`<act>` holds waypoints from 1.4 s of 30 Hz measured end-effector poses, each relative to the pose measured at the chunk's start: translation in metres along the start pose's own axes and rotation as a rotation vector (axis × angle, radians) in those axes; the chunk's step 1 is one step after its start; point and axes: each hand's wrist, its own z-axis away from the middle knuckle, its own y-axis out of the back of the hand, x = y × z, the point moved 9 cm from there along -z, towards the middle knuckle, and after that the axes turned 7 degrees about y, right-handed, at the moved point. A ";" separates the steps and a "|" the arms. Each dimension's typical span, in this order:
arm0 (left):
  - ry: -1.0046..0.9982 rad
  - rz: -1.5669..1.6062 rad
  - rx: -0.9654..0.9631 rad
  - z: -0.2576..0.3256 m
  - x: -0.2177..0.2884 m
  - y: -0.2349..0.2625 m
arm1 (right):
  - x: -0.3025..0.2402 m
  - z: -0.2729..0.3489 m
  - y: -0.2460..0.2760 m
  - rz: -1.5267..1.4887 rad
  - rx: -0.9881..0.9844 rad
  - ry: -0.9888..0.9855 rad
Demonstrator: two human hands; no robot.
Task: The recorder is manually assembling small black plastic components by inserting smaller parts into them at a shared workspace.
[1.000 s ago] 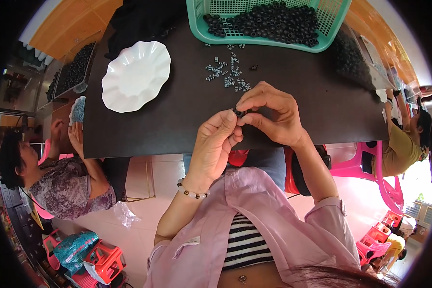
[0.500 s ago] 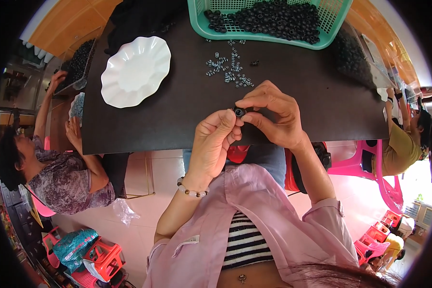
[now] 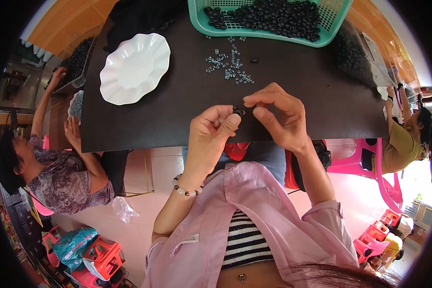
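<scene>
Small black ring part: round, dark, matte; pinched between the two hands above the near edge of the table, just over its black surface.

Left hand: fingers curled narrow, thumb and forefinger closed on the ring part from the left. A bracelet of pale and brown beads circles the wrist.

Right hand: fingers bent, tips meeting the ring part from the right; whether it grips the part or something tiny against it cannot be told.

Table: flat, black, dull finish.

Springs: small coiled metal pieces, silvery, scattered loose on the table beyond the hands.

Basket: green plastic, lattice walls, at the far edge, heaped with black ring parts.

Plate: white, glossy, fluted scalloped rim, to the left of the springs.

Sleeves: pink, smooth fabric; striped top beneath.

Other people sit at the left and right sides of the table.
</scene>
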 end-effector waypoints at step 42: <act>-0.098 -0.092 0.063 -0.029 -0.006 -0.004 | 0.042 0.001 -0.017 -0.115 0.188 -0.292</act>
